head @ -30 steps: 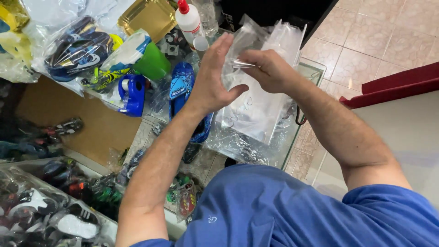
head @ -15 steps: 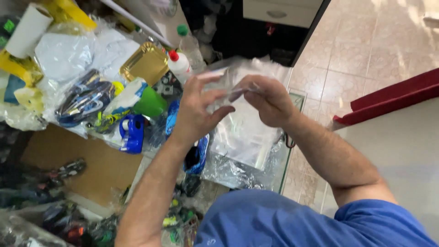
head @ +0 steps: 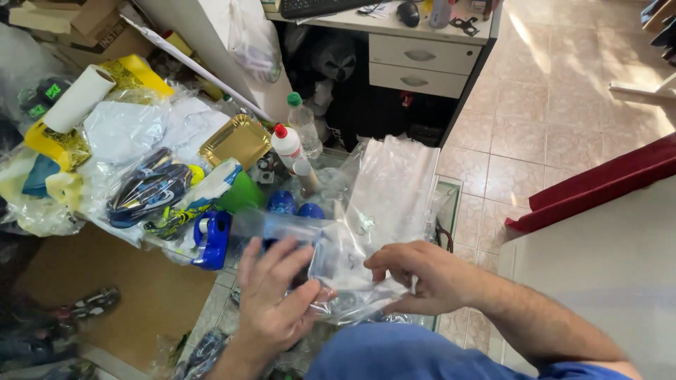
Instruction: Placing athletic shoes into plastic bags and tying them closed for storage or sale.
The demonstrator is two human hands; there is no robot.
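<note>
Two hands are gripping a clear plastic bag (head: 384,211) at lower centre: the left hand (head: 274,299) is closing its blurred fingers around the bag's edge, hiding what lies beneath. The right hand (head: 422,278) is pinching the film; the bag's contents are hard to make out.

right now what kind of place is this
Likely a cramped home workroom or small shop's packing corner. Both hands, left hand and right hand, hold a clear plastic bag; bagged blue shoes, a blue tape dispenser and a white drawer desk surround them.
</note>
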